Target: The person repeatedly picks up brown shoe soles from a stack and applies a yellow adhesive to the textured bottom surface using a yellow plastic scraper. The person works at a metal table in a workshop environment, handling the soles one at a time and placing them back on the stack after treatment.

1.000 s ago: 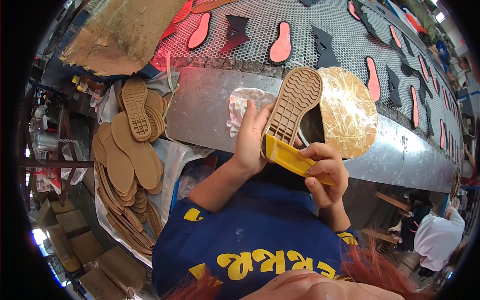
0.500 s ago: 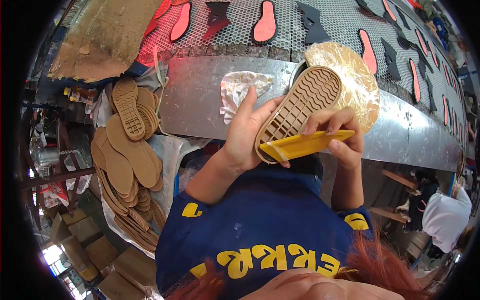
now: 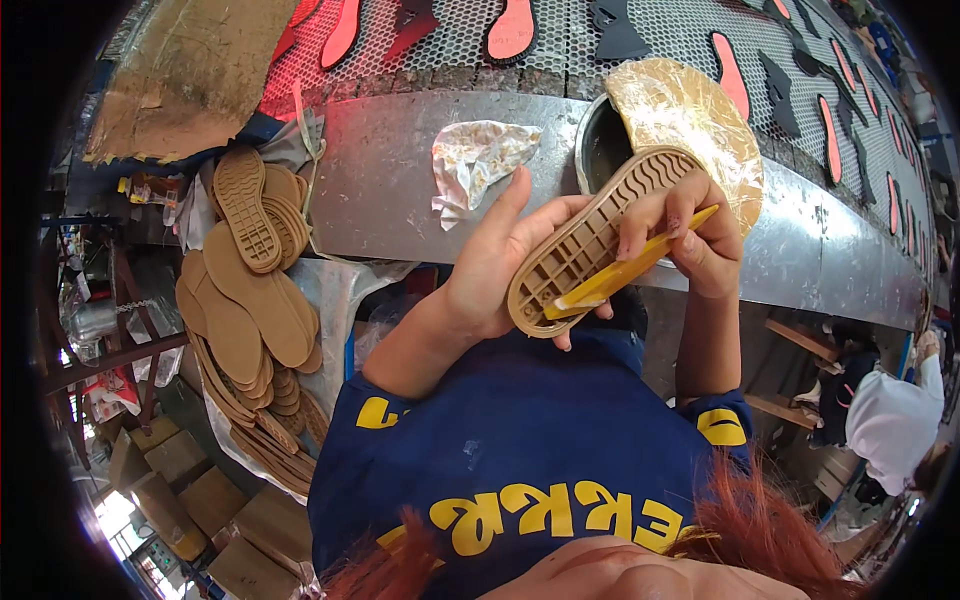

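Slanting across my left hand (image 3: 487,268) is a tan shoe sole (image 3: 572,248), its grid-and-wave pattern facing up. My left fingers go beneath it, partly hidden, with the thumb up beside its left edge. My right hand (image 3: 703,235) pinches a long, flat yellow tool (image 3: 622,274). The tool's narrow end lies at the near end of the sole, by the rim; whether it touches there I cannot tell. Just beyond the sole stands a dark round pot (image 3: 602,140), partly covered by a plastic-wrapped round board (image 3: 690,110).
A crumpled white cloth or paper (image 3: 482,165) lies on the metal ledge (image 3: 370,170). Left of me are stacked tan soles (image 3: 262,315). Pink insoles (image 3: 513,30) and black cut pieces (image 3: 618,30) rest on the honeycomb mesh surface (image 3: 570,40). Another person (image 3: 895,415) is at far right.
The yellow tool has turned steeper, onto its edge, with its tip now over the sole's near end. My right hand has moved slightly right, and the sole leans further right.
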A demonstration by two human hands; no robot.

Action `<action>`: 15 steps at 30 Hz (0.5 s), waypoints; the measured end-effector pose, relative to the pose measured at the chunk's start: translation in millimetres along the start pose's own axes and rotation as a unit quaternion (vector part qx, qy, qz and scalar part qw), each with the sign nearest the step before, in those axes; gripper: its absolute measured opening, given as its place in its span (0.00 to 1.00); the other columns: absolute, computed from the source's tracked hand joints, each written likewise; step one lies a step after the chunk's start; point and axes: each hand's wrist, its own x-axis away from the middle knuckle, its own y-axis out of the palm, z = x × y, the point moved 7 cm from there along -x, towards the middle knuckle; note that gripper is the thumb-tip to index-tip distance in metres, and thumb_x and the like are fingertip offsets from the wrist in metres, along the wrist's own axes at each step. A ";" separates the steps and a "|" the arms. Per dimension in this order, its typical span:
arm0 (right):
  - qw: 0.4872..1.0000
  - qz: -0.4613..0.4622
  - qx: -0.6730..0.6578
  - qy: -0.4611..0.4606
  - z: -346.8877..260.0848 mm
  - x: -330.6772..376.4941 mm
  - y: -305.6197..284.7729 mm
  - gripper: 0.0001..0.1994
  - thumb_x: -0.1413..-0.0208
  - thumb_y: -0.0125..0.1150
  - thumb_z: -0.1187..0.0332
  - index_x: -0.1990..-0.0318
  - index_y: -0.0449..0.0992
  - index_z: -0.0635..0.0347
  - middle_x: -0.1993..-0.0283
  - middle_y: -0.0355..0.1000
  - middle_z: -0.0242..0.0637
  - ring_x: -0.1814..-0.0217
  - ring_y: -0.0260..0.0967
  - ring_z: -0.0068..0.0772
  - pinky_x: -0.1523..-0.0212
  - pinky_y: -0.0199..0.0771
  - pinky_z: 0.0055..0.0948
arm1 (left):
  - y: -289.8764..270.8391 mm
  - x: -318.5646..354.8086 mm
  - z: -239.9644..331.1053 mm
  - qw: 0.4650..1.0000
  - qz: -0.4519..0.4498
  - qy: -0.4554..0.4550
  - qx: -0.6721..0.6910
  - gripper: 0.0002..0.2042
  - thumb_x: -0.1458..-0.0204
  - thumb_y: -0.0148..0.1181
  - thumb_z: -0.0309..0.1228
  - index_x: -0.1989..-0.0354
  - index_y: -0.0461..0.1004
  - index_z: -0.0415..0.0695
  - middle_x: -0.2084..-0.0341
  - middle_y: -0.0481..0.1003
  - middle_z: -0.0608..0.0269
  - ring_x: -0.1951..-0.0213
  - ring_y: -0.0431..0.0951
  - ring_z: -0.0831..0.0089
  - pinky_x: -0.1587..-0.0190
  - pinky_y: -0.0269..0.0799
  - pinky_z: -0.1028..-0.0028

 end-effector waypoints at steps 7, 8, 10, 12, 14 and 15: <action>0.994 0.030 0.100 -0.020 -11.4 9.8 -25.4 0.08 0.38 0.50 0.66 0.64 0.57 0.52 0.73 0.71 0.43 0.74 0.64 0.30 0.68 0.61 0.32 | -4.8 -4.4 -3.5 0.999 -0.044 -0.002 0.027 0.43 0.44 0.23 0.65 0.35 0.47 0.35 0.55 0.69 0.40 0.65 0.79 0.52 0.81 0.81 0.66; 0.994 0.036 0.082 -0.055 -14.4 14.5 -28.6 0.05 0.37 0.48 0.67 0.62 0.59 0.53 0.70 0.71 0.40 0.74 0.61 0.28 0.69 0.60 0.29 | -4.3 -5.0 -3.1 0.999 -0.043 0.002 0.019 0.43 0.44 0.23 0.65 0.35 0.47 0.35 0.55 0.69 0.41 0.64 0.79 0.52 0.81 0.80 0.66; 0.974 0.171 0.003 -0.151 -26.1 27.8 -47.0 0.03 0.36 0.47 0.68 0.60 0.62 0.54 0.67 0.71 0.37 0.73 0.61 0.26 0.70 0.60 0.27 | -6.2 -1.0 -3.3 0.999 -0.015 0.019 -0.028 0.41 0.44 0.25 0.65 0.36 0.49 0.38 0.56 0.70 0.47 0.66 0.79 0.59 0.81 0.79 0.69; 0.927 0.295 -0.086 -0.214 -29.7 48.3 -69.8 0.06 0.35 0.46 0.67 0.56 0.65 0.56 0.61 0.70 0.37 0.70 0.61 0.25 0.68 0.63 0.25 | -15.3 2.6 -3.4 0.997 -0.030 0.068 -0.027 0.37 0.40 0.30 0.60 0.34 0.46 0.40 0.53 0.70 0.49 0.62 0.79 0.61 0.77 0.80 0.70; 0.856 0.455 -0.093 -0.226 -21.7 75.0 -89.6 0.09 0.35 0.47 0.65 0.53 0.67 0.59 0.54 0.70 0.39 0.66 0.63 0.25 0.64 0.67 0.24 | -22.8 10.0 7.8 0.987 0.015 0.142 -0.068 0.35 0.39 0.33 0.56 0.33 0.45 0.41 0.49 0.68 0.47 0.57 0.78 0.57 0.72 0.81 0.67; 0.805 0.548 -0.046 -0.222 -17.3 88.2 -93.0 0.10 0.35 0.47 0.64 0.52 0.68 0.59 0.51 0.70 0.41 0.63 0.65 0.25 0.63 0.68 0.23 | -24.4 14.6 14.8 0.979 0.037 0.178 -0.089 0.34 0.38 0.34 0.54 0.33 0.44 0.41 0.47 0.67 0.47 0.55 0.77 0.55 0.69 0.82 0.65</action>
